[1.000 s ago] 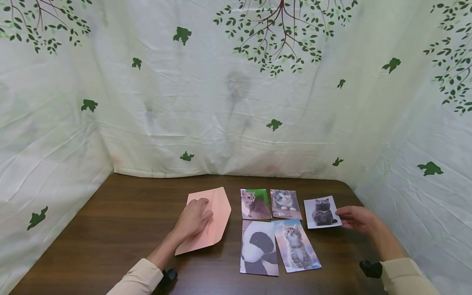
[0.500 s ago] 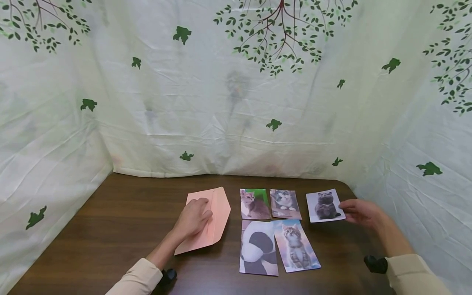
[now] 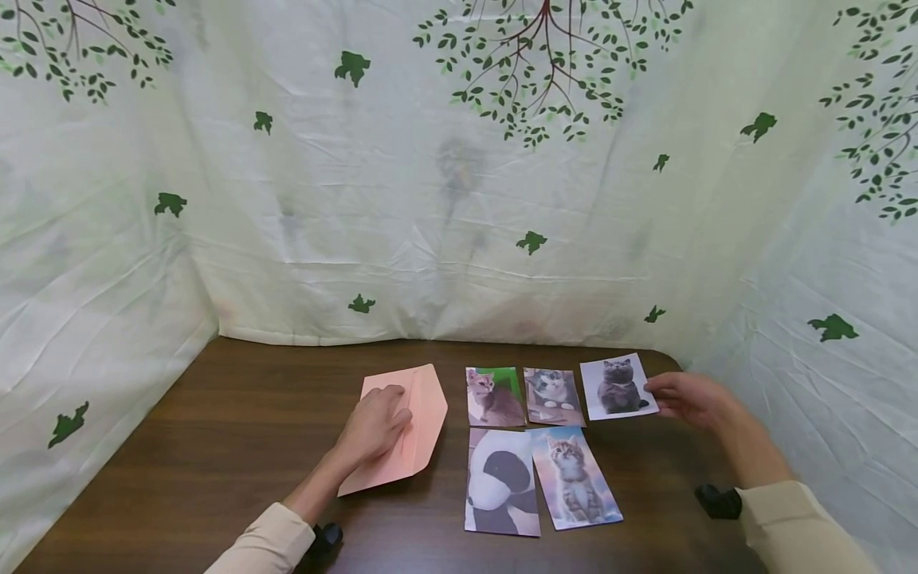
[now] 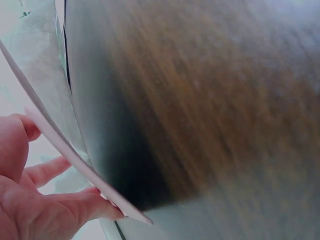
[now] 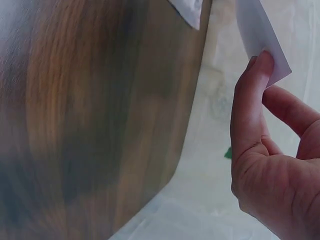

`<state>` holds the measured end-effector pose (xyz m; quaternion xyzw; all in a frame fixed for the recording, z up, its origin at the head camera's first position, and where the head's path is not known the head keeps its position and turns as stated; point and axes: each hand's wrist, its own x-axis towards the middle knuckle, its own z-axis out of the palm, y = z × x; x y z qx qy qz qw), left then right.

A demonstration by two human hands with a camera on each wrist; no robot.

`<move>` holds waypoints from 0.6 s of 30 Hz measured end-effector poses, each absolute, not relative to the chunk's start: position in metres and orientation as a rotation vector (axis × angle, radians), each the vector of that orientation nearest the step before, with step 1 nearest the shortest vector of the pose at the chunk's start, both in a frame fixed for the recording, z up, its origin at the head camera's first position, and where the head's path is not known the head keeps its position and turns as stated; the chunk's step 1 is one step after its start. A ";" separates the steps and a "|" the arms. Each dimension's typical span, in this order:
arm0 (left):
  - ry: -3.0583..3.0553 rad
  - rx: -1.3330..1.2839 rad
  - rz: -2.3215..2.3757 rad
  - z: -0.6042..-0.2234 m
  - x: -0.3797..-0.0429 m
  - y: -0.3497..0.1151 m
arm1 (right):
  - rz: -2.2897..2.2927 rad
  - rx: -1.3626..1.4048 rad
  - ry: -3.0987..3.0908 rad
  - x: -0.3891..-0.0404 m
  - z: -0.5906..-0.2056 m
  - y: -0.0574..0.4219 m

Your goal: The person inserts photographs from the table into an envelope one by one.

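Note:
On the table's left side lies a pink envelope [image 3: 425, 422] with its pointed flap to the right. My left hand [image 3: 374, 425] rests on it; in the left wrist view the thumb and fingertips touch one face of the envelope [image 4: 65, 145]. At the far right my right hand [image 3: 692, 399] pinches the edge of a photo card of a dark grey cat [image 3: 618, 386]. In the right wrist view this card [image 5: 262, 37] sits between thumb and finger, above the table. Its left edge is close to a photo card of a grey-and-white kitten [image 3: 554, 397].
A brown-cat card [image 3: 496, 399] lies left of the kitten card. In front are a panda card [image 3: 502, 482] and a tabby-kitten card [image 3: 576, 478], touching or nearly so. The brown table [image 3: 215, 462] ends at a pale leaf-printed cloth [image 3: 402, 207].
My right hand has shifted the grey-cat card away from me, first slightly right, then left toward the kitten card. The left hand and envelope stay put.

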<state>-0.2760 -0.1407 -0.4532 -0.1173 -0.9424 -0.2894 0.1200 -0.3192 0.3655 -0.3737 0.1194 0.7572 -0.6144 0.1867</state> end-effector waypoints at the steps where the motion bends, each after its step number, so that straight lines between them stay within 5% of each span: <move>1: -2.751 -0.345 -0.843 -0.454 -0.276 -0.141 | -1.729 0.327 2.134 -0.320 -0.373 0.363; 18: -2.753 -0.351 -0.851 -0.454 -0.276 -0.142 | -1.735 0.371 2.228 -0.329 -0.366 0.309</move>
